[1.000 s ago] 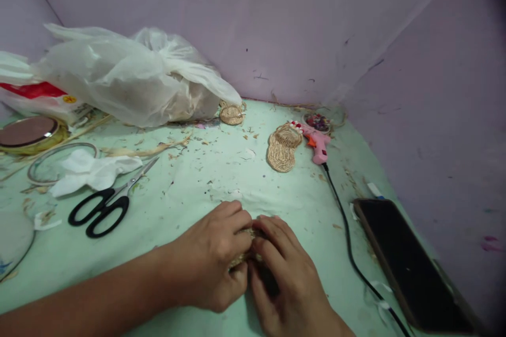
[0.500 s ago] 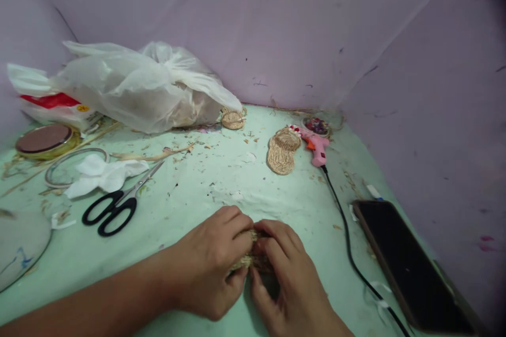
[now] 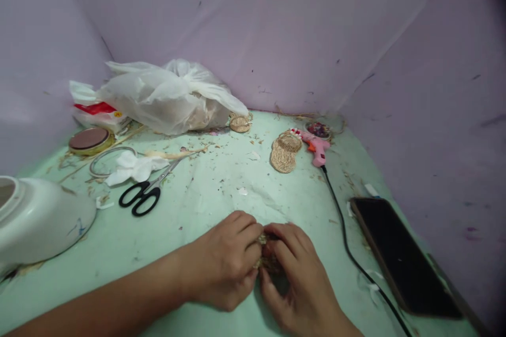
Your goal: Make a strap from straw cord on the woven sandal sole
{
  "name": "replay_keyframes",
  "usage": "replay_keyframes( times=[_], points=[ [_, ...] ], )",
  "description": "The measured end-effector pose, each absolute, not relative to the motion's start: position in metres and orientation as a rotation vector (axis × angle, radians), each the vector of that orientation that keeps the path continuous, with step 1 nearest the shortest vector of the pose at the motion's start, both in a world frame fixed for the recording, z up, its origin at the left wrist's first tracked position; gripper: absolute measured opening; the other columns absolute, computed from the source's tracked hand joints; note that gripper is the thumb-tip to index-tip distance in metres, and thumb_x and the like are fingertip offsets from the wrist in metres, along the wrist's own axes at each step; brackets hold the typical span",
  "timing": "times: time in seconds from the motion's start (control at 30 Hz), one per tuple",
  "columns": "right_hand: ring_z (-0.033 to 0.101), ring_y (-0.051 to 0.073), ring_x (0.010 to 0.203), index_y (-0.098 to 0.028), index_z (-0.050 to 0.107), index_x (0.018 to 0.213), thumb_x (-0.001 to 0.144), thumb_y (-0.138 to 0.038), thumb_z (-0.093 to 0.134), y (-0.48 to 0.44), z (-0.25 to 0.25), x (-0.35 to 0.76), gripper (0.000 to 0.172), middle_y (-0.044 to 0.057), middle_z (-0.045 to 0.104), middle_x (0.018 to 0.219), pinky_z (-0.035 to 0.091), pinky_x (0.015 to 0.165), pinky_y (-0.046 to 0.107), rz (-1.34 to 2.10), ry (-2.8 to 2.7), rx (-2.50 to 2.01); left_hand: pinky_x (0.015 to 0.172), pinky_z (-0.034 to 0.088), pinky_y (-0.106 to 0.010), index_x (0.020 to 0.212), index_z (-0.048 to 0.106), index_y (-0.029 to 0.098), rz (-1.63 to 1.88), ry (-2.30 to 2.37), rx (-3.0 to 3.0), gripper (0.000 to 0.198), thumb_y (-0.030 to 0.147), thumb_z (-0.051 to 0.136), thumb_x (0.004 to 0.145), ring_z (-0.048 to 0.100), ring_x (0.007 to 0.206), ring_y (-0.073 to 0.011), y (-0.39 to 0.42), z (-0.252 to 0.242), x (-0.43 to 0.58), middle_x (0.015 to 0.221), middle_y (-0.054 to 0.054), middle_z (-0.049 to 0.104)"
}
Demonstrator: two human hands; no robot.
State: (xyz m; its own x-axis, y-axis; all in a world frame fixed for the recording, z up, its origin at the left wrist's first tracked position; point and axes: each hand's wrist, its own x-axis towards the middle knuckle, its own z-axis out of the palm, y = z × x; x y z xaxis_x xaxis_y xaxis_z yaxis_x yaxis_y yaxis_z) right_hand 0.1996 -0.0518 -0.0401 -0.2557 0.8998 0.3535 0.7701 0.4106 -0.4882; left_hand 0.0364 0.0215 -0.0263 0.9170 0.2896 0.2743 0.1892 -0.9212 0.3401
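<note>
Woven straw piece (image 3: 270, 264): near centre, over counter (image 3: 221, 189), mostly hidden. Fingers of left hand (image 3: 227, 262) and right hand (image 3: 302, 274) pinch left and right sides. Likely light, semi-flexible, low-slip; grip outer edges, avoid fraying.

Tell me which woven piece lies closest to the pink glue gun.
The slipper-shaped piece, right beside the glue gun. The small round piece lies by the plastic bag; the left hand and right hand hold the third piece.
</note>
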Motion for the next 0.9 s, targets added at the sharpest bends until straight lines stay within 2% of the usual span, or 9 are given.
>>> replay_keyframes(
  times=[0.1,0.3,0.47,0.67,0.9],
  points=[
    [0.049,0.024,0.093,-0.017,0.053,0.085,0.07,-0.012,0.052,-0.033,-0.029,0.205,0.015,0.01,0.053,0.099,0.042,0.083,0.045,0.316,-2.199,-1.42,0.082,0.04,-0.044,0.079,0.057,0.01,0.468,0.35,2.811,0.013,0.014,0.045,0.074,0.046,0.087,-0.0238,0.036,-0.023,0.039,0.085,-0.013,0.055],
    [0.049,0.022,0.094,-0.018,0.051,0.079,0.065,-0.012,0.054,-0.016,-0.033,0.211,0.015,0.009,0.053,0.099,0.043,0.081,0.037,0.482,-2.087,-1.364,0.079,0.042,-0.033,0.08,0.058,0.013,0.546,0.477,2.521,0.015,0.009,0.052,0.066,0.046,0.084,-0.0187,0.047,-0.028,0.04,0.084,-0.008,0.053],
    [0.049,0.021,0.095,-0.018,0.051,0.083,0.069,-0.01,0.051,-0.021,-0.04,0.208,0.016,0.008,0.052,0.1,0.043,0.081,0.035,0.582,-1.997,-1.307,0.07,0.041,-0.033,0.065,0.055,0.014,0.589,0.515,2.518,0.007,0.008,0.05,0.064,0.043,0.074,-0.0173,0.044,-0.035,0.043,0.072,-0.006,0.049],
    [0.048,0.021,0.095,-0.016,0.052,0.088,0.071,-0.008,0.049,-0.018,-0.035,0.21,0.019,0.009,0.051,0.1,0.043,0.081,0.036,0.604,-2.009,-1.285,0.066,0.039,-0.035,0.064,0.054,0.012,0.602,0.517,2.611,0.008,0.009,0.048,0.068,0.041,0.071,-0.0176,0.045,-0.037,0.047,0.071,-0.007,0.049],
    [0.047,0.023,0.096,-0.016,0.052,0.087,0.071,-0.009,0.05,-0.018,-0.04,0.207,0.018,0.01,0.05,0.1,0.042,0.082,0.037,0.567,-2.02,-1.292,0.064,0.037,-0.035,0.062,0.051,0.014,0.571,0.566,2.697,0.003,0.014,0.05,0.065,0.041,0.07,-0.0179,0.044,-0.038,0.047,0.072,-0.006,0.049]
  ],
)
